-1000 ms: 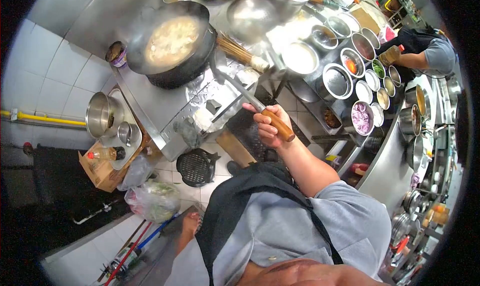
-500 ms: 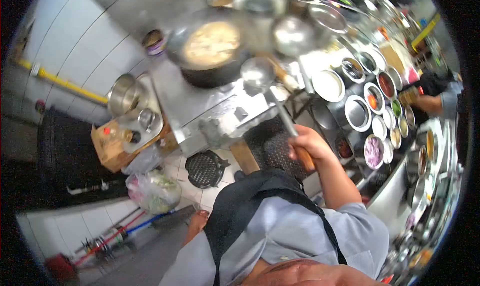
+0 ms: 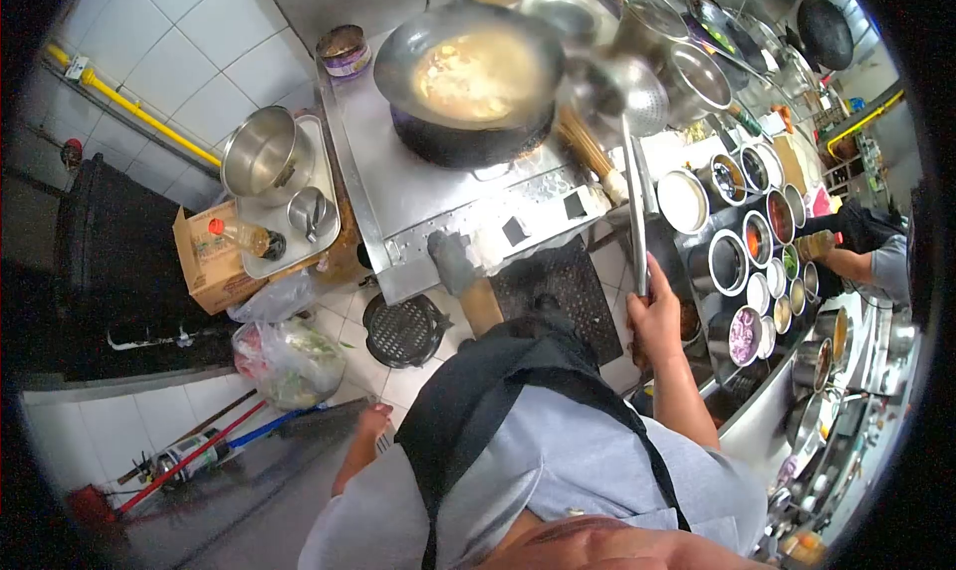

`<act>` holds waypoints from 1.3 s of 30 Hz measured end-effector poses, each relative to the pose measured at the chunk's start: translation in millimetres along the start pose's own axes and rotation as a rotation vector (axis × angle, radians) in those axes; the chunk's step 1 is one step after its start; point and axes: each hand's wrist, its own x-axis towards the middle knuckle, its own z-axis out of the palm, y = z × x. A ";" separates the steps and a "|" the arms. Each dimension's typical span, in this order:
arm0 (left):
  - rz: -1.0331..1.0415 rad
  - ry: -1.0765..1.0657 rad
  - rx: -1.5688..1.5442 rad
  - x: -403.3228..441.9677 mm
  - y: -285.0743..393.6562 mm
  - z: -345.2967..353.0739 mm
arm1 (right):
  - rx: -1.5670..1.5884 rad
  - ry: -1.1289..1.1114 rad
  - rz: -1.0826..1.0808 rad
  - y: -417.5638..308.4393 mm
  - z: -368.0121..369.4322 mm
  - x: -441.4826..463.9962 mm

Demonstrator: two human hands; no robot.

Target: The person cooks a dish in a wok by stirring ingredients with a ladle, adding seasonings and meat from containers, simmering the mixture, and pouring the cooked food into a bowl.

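My right hand (image 3: 657,321) is wrapped around the long handle of a metal ladle (image 3: 638,202), right of the stove front. The handle points up and away; its bowl end overlaps other metalware by the wok, so its outline is unclear. Left of that, a wok (image 3: 398,72) on the burner holds steaming pale food (image 3: 463,77) in liquid. My left hand (image 3: 372,421) hangs low at my left side, beside a grey metal surface (image 3: 299,460). Its fingers are small and partly turned away, so I cannot make out their pose.
Several seasoning pots (image 3: 683,202) stand at the right. A perforated strainer (image 3: 642,97) and a bamboo brush (image 3: 588,147) lie beside the wok. On the left are a steel pot (image 3: 261,152), a black stool (image 3: 406,329) and a plastic bag (image 3: 289,366). A co-worker's arm (image 3: 851,263) reaches in at right.
My right hand and the ladle have moved right, and the ladle's bowl has swung away from the stove front toward the strainer. The whole view has shifted slightly. My left hand remains low.
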 end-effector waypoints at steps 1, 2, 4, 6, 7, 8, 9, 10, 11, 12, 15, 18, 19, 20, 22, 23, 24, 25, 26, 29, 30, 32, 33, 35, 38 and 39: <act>0.024 -0.005 -0.090 -0.8 9.6 1.2 | 0.045 0.003 -0.040 -15.0 -1.8 11.8; 0.036 -0.007 -0.136 2.2 19.0 8.0 | 0.268 -0.069 -0.006 -19.6 -3.3 28.0; 0.178 0.152 -0.059 12.0 37.3 32.4 | 0.652 -0.214 0.099 -34.1 -9.7 59.8; 0.306 0.325 0.054 16.0 69.6 65.3 | 0.677 -0.295 0.113 -49.2 -15.8 91.5; 0.565 0.503 0.434 12.9 88.2 78.5 | 0.752 -0.383 0.092 -52.8 -15.5 107.5; 0.679 0.583 0.624 -1.9 111.5 102.9 | 0.824 -0.477 0.076 -55.0 -16.6 124.2; 0.785 0.692 0.813 -21.6 139.3 131.8 | 0.777 -0.513 0.125 -58.5 -19.1 142.6; 0.745 0.733 0.573 -39.7 172.0 170.4 | 0.771 -0.538 0.123 -62.1 -20.9 166.4; 0.703 0.767 0.336 -55.8 202.5 206.2 | 0.411 -0.477 0.093 -64.3 -22.8 190.7; 0.692 0.784 0.325 -68.9 226.8 238.0 | 0.053 -0.405 0.056 -62.4 -26.4 211.7; 0.882 0.609 0.147 -84.2 280.3 320.2 | -0.365 -0.240 -0.347 -31.3 -9.9 281.3; 1.134 0.587 0.385 -93.6 341.2 403.7 | -0.481 -0.287 -0.339 -44.8 16.6 344.0; 1.155 0.549 0.473 -99.2 365.4 428.7 | -0.533 -0.289 -0.371 -48.3 27.0 364.9; 1.174 0.510 0.562 -101.0 386.9 449.8 | -0.532 -0.307 -0.382 -56.4 34.7 381.0; 1.469 0.429 0.663 -88.3 422.3 484.0 | -0.545 -0.405 -0.364 -72.9 47.6 402.7; 1.541 0.393 0.713 -85.5 440.8 499.4 | -0.572 -0.418 -0.440 -78.3 49.8 407.0; 1.613 0.350 0.764 -82.6 456.4 513.0 | -0.571 -0.427 -0.445 -79.9 50.8 412.6; 1.609 0.354 0.764 -76.8 468.5 524.1 | -0.605 -0.467 -0.517 -80.4 50.6 418.2; 1.636 0.380 0.820 -70.9 479.0 533.4 | -0.640 -0.504 -0.589 -81.4 49.8 421.7; 1.649 0.293 0.868 -68.7 487.4 553.3 | -0.847 -0.564 -0.643 -108.3 19.6 413.3; 1.636 0.186 0.853 -71.9 489.0 556.6 | -0.852 -0.562 -0.641 -107.9 11.5 414.6; 1.651 0.102 0.815 -88.4 481.0 558.2 | -0.981 -0.495 -0.859 -98.2 -11.4 419.6; 1.530 -0.016 0.767 -95.4 474.4 555.6 | -1.047 -0.480 -0.841 -100.3 -24.4 414.7; 1.383 -0.160 0.701 -103.6 460.8 541.1 | -1.092 -0.452 -0.829 -108.5 -57.0 401.1; 1.239 -0.124 0.570 -97.3 421.2 502.9 | -1.134 -0.403 -0.766 -119.0 -104.6 378.1; 1.243 -0.132 0.562 -94.6 407.5 492.0 | -1.145 -0.399 -0.762 -117.3 -116.3 371.9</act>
